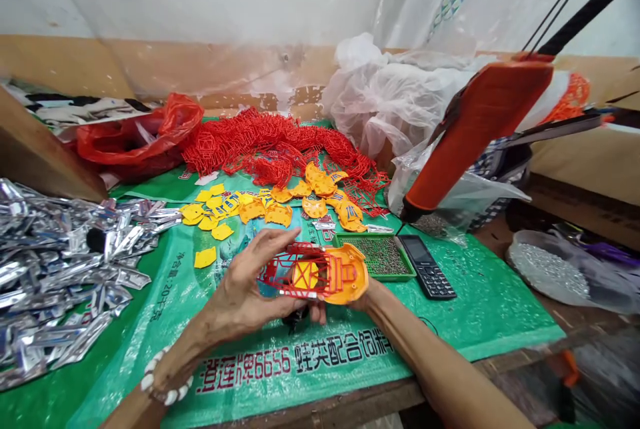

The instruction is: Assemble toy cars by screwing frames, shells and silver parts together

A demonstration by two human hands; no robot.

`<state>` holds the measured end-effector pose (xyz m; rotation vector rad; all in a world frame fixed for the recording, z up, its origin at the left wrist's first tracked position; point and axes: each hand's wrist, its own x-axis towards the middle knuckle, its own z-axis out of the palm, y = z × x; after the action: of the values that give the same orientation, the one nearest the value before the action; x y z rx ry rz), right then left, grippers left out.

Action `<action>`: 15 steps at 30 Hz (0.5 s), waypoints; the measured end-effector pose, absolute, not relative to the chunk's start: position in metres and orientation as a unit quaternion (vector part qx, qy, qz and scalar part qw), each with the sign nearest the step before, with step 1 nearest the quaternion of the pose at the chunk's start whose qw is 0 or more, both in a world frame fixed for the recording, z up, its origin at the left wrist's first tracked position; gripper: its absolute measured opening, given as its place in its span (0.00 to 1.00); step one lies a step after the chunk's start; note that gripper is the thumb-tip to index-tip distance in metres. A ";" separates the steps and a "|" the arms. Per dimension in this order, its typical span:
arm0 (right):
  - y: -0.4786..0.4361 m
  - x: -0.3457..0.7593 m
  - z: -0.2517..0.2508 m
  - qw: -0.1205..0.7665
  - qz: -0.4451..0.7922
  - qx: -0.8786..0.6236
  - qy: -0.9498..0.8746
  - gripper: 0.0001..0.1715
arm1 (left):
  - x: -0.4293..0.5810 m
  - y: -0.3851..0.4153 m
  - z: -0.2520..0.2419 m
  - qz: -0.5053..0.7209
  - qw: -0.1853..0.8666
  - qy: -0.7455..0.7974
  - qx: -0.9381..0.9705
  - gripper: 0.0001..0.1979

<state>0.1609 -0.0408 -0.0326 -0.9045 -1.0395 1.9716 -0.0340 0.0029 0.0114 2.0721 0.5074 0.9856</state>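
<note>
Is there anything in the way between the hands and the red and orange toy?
No, nothing. The left hand grips the toy by its red frame. The right hand, mostly hidden, holds its orange end, above the green mat.

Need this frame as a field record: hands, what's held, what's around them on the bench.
left hand: grip closed on red frame
right hand: mostly hidden behind orange shell, holding it
held parts: frame and shell touching, above the green sack
right of hands: screw tray, black phone
above tray: hanging orange screwdriver, tip down
behind hands: loose orange shells, yellow pieces, red frame pile
left: silver packets
</note>
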 end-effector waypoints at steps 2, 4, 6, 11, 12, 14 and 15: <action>-0.043 0.159 -0.025 0.376 0.732 -0.376 -0.425 0.41 | -0.034 0.006 0.008 0.411 0.515 0.268 0.703 0.36; -0.045 0.159 -0.016 0.412 0.677 -0.408 -0.454 0.34 | -0.033 0.010 0.006 0.446 0.641 0.323 0.535 0.32; -0.046 0.158 -0.010 0.444 0.614 -0.433 -0.488 0.26 | -0.032 0.016 0.006 0.479 0.719 0.346 0.366 0.22; -0.049 0.154 -0.019 0.379 0.305 -0.434 -0.759 0.22 | -0.031 0.025 0.010 0.501 0.777 0.338 0.176 0.10; -0.049 0.153 -0.024 0.337 0.213 -0.427 -0.811 0.23 | -0.031 0.026 0.011 0.498 0.785 0.332 0.158 0.13; -0.046 0.152 -0.035 0.263 0.080 -0.432 -0.859 0.29 | -0.032 0.027 0.013 0.495 0.793 0.326 0.140 0.15; -0.043 0.151 -0.040 0.238 0.037 -0.444 -0.863 0.33 | -0.034 0.027 0.013 0.494 0.794 0.326 0.137 0.15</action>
<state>0.1509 -0.0433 -0.0403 -1.2153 -2.3660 0.1003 -0.0336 0.0268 0.0131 0.2955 0.7012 1.0615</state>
